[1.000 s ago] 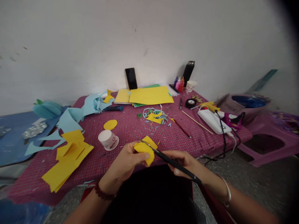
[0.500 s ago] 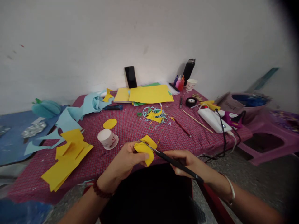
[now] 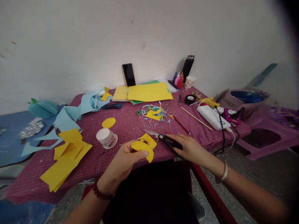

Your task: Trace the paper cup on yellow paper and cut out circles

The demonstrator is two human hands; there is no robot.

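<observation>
A blue surface [image 3: 14, 138] meets the pale wall [image 3: 58, 53] at nine o'clock, the red-checked tablecloth [image 3: 130, 119] carries yellow scraps [image 3: 70, 155] at eight, the left hand [image 3: 128, 158] pinches yellow paper [image 3: 143, 146] at six, black-handled scissors [image 3: 165, 139] sit in the right hand's [image 3: 190, 147] curled fingers at five, and a pink stool [image 3: 273, 135] stands on grey floor [image 3: 252, 183] at three.

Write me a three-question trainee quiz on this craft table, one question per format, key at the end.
1. Multiple choice: What does the right hand hold? (a) a thin beige stick (b) black-handled metal scissors (c) a white paper cup
2. True or false: From the wearer's viewpoint, the black rectangular phone is left of the black cylindrical flask.
3. Short answer: Which hand holds the curved yellow paper piece?

Key:
1. b
2. True
3. The left hand
</observation>
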